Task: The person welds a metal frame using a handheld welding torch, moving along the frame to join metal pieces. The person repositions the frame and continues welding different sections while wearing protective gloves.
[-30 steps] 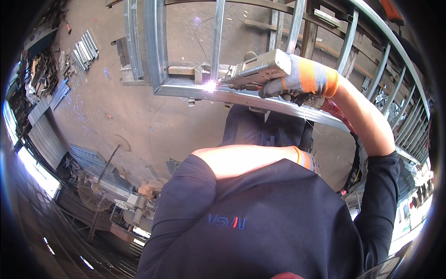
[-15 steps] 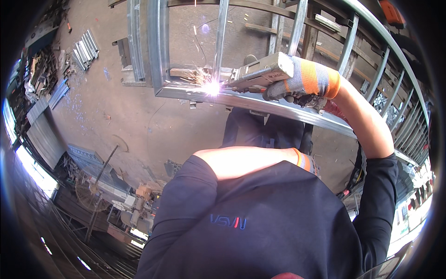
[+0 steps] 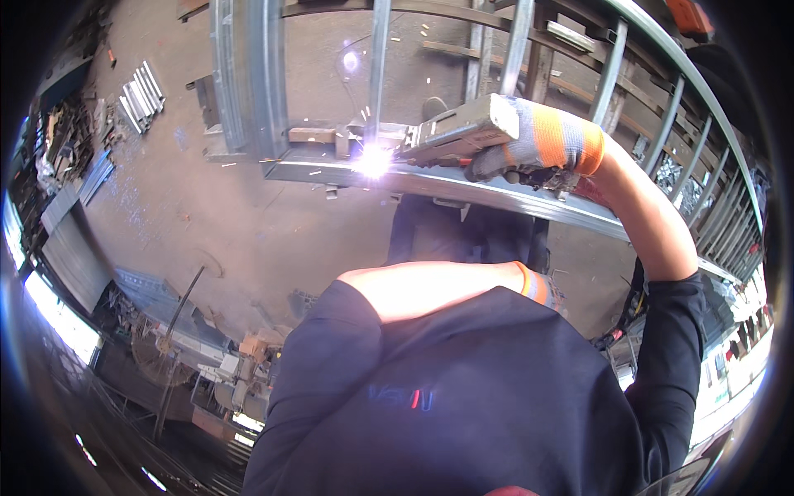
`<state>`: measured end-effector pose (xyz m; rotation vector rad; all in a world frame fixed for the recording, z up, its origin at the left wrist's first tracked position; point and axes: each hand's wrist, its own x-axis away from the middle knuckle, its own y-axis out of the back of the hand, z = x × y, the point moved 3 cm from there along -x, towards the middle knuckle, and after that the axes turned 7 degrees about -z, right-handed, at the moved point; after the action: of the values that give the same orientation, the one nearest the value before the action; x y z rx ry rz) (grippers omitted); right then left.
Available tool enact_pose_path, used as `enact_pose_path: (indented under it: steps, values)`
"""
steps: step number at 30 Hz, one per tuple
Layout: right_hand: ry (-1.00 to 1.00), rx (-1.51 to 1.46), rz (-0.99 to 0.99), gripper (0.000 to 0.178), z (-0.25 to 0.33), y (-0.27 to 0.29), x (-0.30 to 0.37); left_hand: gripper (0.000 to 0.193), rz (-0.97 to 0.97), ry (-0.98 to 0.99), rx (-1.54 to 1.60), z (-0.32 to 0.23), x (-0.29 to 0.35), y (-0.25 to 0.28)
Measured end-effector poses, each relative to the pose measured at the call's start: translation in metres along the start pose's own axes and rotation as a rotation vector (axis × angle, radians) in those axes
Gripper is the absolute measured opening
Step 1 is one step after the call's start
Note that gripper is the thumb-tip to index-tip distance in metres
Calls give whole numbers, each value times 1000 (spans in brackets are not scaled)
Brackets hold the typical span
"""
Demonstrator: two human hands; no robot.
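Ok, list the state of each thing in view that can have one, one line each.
Welding tool: running, bright arc at its tip.
Arc: lit, throwing sparks.
Right hand: gloved, grip closed on the welding tool.
Left hand: out of sight; bare forearm folded across the chest.
Horizontal steel rail: lying across the frame, being welded.
Steel frame bars: upright.

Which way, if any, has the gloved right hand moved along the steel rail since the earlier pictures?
No clear move: the right hand keeps its tool at the same spark point on the rail, beside the same upright bar.
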<state>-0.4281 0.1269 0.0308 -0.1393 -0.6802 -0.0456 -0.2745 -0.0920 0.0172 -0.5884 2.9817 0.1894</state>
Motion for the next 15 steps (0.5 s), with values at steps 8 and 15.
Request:
enact_pose_path:
  steps: [8, 15]
  values:
    - [133, 389, -276, 51, -11, 46, 91, 49, 56, 133, -56, 17, -13, 5]
    - [-201, 328, -802, 64, 58, -28, 284, 60, -177, 167, -129, -15, 62, 13]
